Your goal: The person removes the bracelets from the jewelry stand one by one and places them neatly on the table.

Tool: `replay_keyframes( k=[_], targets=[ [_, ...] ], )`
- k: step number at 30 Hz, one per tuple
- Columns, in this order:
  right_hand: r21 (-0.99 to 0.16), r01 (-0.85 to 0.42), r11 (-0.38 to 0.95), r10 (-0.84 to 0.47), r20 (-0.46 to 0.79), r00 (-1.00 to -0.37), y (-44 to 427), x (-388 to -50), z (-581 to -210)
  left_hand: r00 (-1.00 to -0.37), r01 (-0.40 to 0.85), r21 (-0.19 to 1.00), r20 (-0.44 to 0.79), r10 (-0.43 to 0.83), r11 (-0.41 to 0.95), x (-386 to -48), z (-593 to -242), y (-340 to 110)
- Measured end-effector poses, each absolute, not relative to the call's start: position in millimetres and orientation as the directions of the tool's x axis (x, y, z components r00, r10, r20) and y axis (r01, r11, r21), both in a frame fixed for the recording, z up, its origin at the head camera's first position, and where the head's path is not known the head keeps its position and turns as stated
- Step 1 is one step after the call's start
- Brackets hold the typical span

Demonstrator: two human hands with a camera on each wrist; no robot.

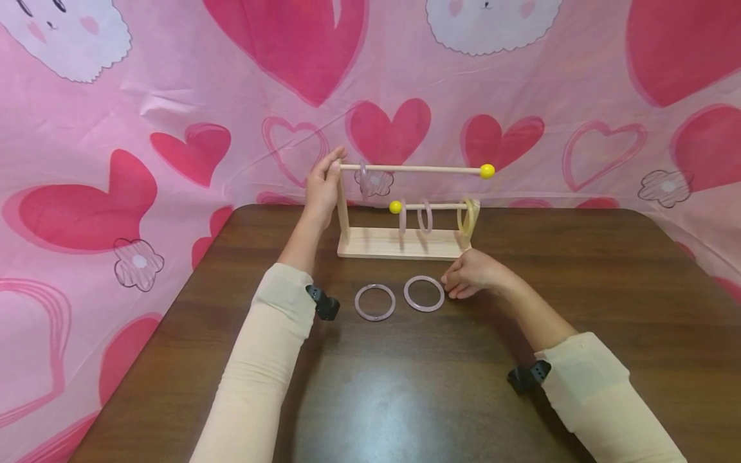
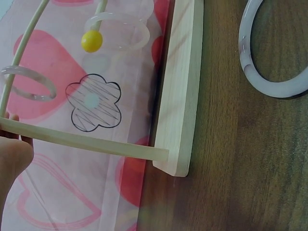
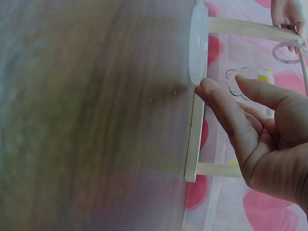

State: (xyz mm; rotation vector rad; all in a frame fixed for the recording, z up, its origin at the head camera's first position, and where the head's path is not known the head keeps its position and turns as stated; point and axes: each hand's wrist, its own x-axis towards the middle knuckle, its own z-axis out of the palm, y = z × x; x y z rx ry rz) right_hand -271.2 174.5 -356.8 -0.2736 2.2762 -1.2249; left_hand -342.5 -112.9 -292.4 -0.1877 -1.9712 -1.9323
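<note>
Hands: left hand point(image 1: 322, 191) in the upper middle of the head view, pinching the top of the tall left post point(image 1: 343, 209) between thumb and fingers; right hand point(image 1: 478, 272) right of centre, index finger extended, thumb held apart from it.
Right fingertip contact: index fingertip at the right edge of the nearer table ring point(image 1: 427, 310); whether it touches, cannot be told.
Second table ring point(image 1: 375, 318): lilac like the first, flat on the wood just to its left, near the middle of the frame.
Wooden stand point(image 1: 393, 247): upright behind the rings, above the centre of the frame, base flat on the table.
Upper rod point(image 1: 425, 169): carries 1 pale lilac ring point(image 1: 361, 175) near its left end; yellow ball point(image 1: 487, 171) on its right end.
Lower rod point(image 1: 446, 207): carries 2 pale rings point(image 1: 403, 220) toward the left and middle, yellowish ring material point(image 1: 460, 222) at the right, count unclear; yellow ball on its left end.
Sleeves: cream point(image 1: 249, 373), 1 black wrist camera point(image 1: 324, 303) at each cuff.
Table point(image 1: 585, 276): dark brown wood grain, filling the lower frame.
Backdrop point(image 1: 243, 83): pink cloth with hearts and flowers, across the upper frame.
</note>
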Motion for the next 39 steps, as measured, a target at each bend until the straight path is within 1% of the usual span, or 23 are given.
replay_keyframes(
  k=[8,11,13,17,21,23,26,29,35,39],
  targets=[
    [-0.862,0.04,0.505,-0.42,-0.286,-0.861,168,-276,-344,-0.921,0.355,0.935,0.352,-0.169,0.013,-343,-293,-112],
    [-0.866,0.02,0.499,-0.399,-0.25,-0.882,161,-276,-338,-0.921,0.352,0.936,0.35,-0.172,0.022,-344,-293,-112],
    [-0.881,0.006,0.473,-0.373,-0.207,-0.904,155,-276,-335,-0.92,0.354,0.935,0.354,-0.169,0.031,-345,-294,-112],
    [-0.923,-0.053,0.381,-0.306,-0.072,-0.949,143,-277,-329,-0.922,0.351,0.935,0.353,-0.161,0.037,-346,-294,-112],
    [-0.947,-0.114,0.301,-0.23,0.044,-0.972,130,-279,-324,-0.921,0.353,0.935,0.354,-0.161,0.034,-346,-294,-112],
    [-0.949,-0.138,0.282,-0.182,0.088,-0.979,123,-280,-323,-0.918,0.359,0.932,0.36,-0.164,0.036,-346,-294,-112],
    [-0.949,-0.18,0.26,-0.121,0.152,-0.981,111,-281,-323,-0.915,0.364,0.93,0.366,-0.168,0.041,-346,-295,-113],
    [-0.935,-0.231,0.27,-0.076,0.219,-0.973,98,-283,-324,-0.92,0.351,0.936,0.351,-0.171,0.033,-346,-295,-114],
    [-0.877,-0.332,0.346,-0.034,0.342,-0.939,77,-290,-323,-0.925,0.342,0.939,0.34,-0.17,0.02,-346,-294,-113],
    [-0.849,-0.383,0.365,-0.024,0.402,-0.915,65,-295,-320,-0.921,0.351,0.936,0.349,-0.173,0.02,-346,-294,-112]
  ],
)
